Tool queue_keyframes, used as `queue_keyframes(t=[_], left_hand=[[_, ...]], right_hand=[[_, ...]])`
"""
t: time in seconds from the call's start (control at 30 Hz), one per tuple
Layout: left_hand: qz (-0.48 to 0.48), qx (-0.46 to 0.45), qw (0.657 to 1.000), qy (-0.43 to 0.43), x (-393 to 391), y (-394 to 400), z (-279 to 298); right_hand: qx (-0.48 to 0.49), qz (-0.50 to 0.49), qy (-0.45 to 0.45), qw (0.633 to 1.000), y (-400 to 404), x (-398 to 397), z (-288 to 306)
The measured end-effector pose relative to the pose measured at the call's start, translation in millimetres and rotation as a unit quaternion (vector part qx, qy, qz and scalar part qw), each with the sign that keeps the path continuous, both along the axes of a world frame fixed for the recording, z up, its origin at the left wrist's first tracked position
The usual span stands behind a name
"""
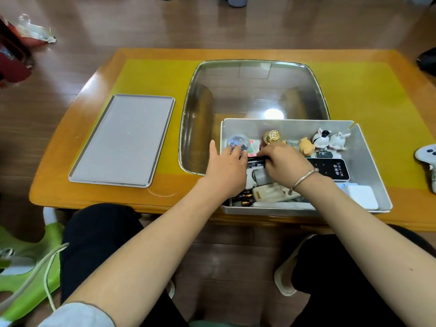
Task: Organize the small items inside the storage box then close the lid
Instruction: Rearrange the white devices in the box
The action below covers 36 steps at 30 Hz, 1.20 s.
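Both hands inside storage box (368, 156) at bench (59, 185) near edge. Left hand (227, 167) spread flat, fingers reaching clear capsule (237, 141); right hand (284, 162) curled over slim black item (254, 159), exact pinch hidden. Lid (122, 141) lying apart to left, not yet fitted. Figurines (328, 139) ranked along far wall; batteries (243, 200) loose at near corner. Recommended: seat black item flat beside router (332, 169), steady neighbours with left hand, keep everything below rim for lid.
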<state>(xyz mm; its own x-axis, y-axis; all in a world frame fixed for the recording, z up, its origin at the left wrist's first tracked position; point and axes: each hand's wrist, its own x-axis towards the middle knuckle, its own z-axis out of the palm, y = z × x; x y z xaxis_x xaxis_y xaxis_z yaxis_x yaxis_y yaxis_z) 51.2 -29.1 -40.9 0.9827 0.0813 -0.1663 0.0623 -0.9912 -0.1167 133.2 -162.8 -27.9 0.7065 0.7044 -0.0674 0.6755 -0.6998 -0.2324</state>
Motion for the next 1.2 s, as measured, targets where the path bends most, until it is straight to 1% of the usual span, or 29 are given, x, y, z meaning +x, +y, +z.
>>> queue_keyframes(t=[0.07, 0.1, 0.13, 0.2, 0.27, 0.4, 0.53, 0.67, 0.83, 0.9, 0.97, 1.03, 1.07, 1.13, 1.2], left_hand=[[-0.003, 0.005, 1.0, 0.0, -1, 0, -1], [-0.003, 0.007, 1.0, -0.002, -2, -1, -2], [-0.002, 0.008, 1.0, -0.005, -2, -1, -2], [0.003, 0.008, 1.0, -0.012, -3, -2, -4], [0.007, 0.007, 1.0, -0.014, -4, -3, -4], [0.002, -0.001, 1.0, -0.023, -5, -2, -4], [0.003, -0.018, 0.999, -0.032, -5, 0, -4], [0.011, -0.037, 0.999, -0.039, -4, -1, -4], [0.0, -0.024, 0.999, -0.031, -6, 1, -4], [-0.001, -0.058, 0.997, -0.055, -8, 2, -2], [0.024, -0.111, 0.987, -0.113, -12, 2, -1], [0.09, -0.163, 0.969, -0.164, -19, 1, 1], [0.131, -0.189, 0.958, -0.172, -22, 0, 2], [0.2, -0.231, 0.939, -0.158, -26, 0, 1], [0.235, -0.24, 0.934, -0.124, -28, 1, 0]], right_hand=[[0.084, -0.059, -0.059, 0.993, -5, 6, 2], [0.094, -0.085, -0.086, 0.988, -6, 11, 3], [0.083, -0.106, -0.099, 0.986, -5, 17, 4], [0.035, -0.133, -0.089, 0.986, -3, 29, 4], [0.017, -0.128, -0.064, 0.99, 2, 36, 4], [0.059, -0.078, -0.026, 0.995, 3, 40, 1], [0.066, -0.088, -0.004, 0.994, -2, 41, -3], [0.067, -0.084, -0.033, 0.994, -12, 40, -3], [0.087, -0.091, -0.081, 0.989, -25, 34, 0], [0.102, -0.059, -0.078, 0.99, -30, 28, 4], [0.086, 0.0, -0.039, 0.996, -33, 20, 7], [0.039, 0.051, 0.001, 0.998, -31, 10, 5], [0.011, 0.065, 0.016, 0.998, -28, 6, 4], [-0.035, 0.086, 0.035, 0.995, -20, 0, -1], [-0.059, 0.092, 0.043, 0.993, -13, -3, -7]])
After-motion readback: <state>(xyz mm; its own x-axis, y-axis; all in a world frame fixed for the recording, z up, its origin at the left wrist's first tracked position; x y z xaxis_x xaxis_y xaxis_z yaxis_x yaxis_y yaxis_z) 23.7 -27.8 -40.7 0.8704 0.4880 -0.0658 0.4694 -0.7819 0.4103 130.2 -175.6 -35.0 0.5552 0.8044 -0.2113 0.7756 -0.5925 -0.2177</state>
